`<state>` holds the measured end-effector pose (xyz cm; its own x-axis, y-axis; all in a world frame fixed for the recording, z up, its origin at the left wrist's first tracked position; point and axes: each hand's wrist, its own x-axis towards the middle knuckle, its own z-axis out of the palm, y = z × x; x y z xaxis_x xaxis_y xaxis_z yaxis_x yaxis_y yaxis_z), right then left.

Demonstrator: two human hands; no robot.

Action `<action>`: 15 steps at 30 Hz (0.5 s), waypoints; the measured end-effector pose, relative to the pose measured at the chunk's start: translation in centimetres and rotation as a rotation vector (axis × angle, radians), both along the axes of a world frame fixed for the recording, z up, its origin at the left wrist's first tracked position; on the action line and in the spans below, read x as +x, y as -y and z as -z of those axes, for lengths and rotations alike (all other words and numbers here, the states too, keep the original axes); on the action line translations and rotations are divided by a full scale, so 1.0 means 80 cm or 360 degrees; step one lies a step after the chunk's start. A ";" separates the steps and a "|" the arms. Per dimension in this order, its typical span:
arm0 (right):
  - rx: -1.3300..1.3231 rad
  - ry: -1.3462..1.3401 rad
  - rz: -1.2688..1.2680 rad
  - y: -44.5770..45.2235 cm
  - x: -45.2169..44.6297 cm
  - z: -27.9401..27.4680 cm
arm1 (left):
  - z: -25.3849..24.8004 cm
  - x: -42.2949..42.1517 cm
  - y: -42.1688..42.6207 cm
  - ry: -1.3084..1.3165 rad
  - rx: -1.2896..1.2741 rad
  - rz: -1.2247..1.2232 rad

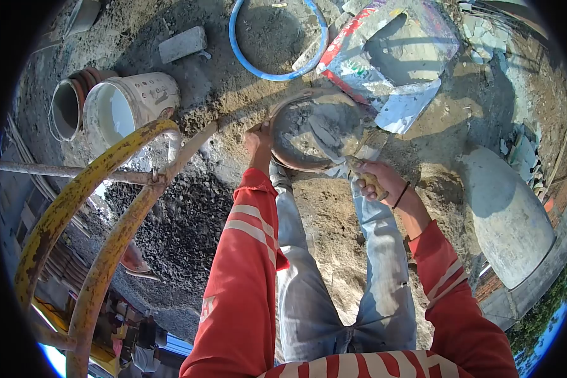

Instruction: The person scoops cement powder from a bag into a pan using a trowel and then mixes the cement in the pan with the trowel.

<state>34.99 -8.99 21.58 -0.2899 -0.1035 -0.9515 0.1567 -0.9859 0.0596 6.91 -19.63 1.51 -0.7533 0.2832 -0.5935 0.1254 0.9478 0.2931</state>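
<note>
A round brown bucket stands in front of my feet with grey cement mix inside. My left hand grips its left rim, fingers closed. In my right hand, at the lower right of the bucket, is the worn handle of a trowel. The trowel's blade reaches over the rim into the grey mix, and its tip is hard to tell from the mix. Just beyond the bucket, a torn, printed cement bag lies open with grey powder in it.
Yellow rusted metal tubing crosses the left side close to my left arm. Behind it stand a white bucket of whitish liquid and stacked brown buckets. Dark gravel, a blue ring, a block and a grey curved slab lie around.
</note>
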 end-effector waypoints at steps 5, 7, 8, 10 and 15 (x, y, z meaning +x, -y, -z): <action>-0.0053 -0.0231 0.0007 0.000 0.032 -0.029 | 0.026 -0.011 0.015 0.0297 0.0167 -0.0023; 0.0137 -0.0152 -0.0143 -0.007 0.046 -0.048 | 0.017 -0.017 0.010 0.0377 0.0086 -0.0054; 0.0164 -0.0140 -0.0128 -0.016 0.055 -0.055 | 0.010 -0.015 0.006 0.0456 -0.0006 -0.0097; 0.0541 0.0018 -0.0378 -0.035 0.080 -0.065 | -0.025 -0.011 -0.010 0.0742 0.0060 -0.0426; 0.1552 0.0577 -0.0951 -0.131 0.186 0.015 | -0.006 -0.018 0.003 0.0910 -0.0015 -0.0576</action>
<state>49.85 1.48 20.40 -0.1407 0.6792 -0.7203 0.7332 -0.4175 -0.5368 5.49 -19.89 1.96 -0.3667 0.0649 -0.9281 -0.3730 0.9036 0.2105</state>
